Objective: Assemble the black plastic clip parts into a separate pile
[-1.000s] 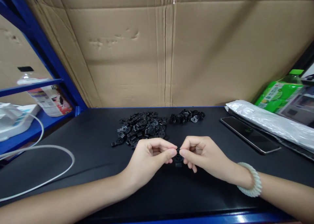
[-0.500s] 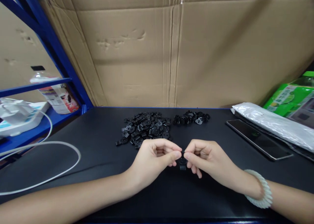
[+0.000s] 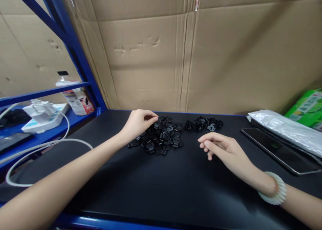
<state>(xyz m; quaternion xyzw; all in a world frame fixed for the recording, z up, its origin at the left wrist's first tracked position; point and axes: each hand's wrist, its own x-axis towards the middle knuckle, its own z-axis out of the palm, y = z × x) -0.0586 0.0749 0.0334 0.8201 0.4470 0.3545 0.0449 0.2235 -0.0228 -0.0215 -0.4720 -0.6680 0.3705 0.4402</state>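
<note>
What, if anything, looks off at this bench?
Two minor oddities: the cardboard behind the table is dented and scuffed left of its seam, and a white cable loops loosely over the table's left side. No liquid spill visible.

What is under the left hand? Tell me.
In the picture, the larger pile of black parts shows below and to the right of the left hand; whatever the hand itself covers cannot be seen.

Open tabletop [image 3: 156, 186] runs between the black pile [image 3: 162, 137] and right hand [image 3: 223, 149]; a phone [image 3: 279, 151] obstructs beyond.
</note>
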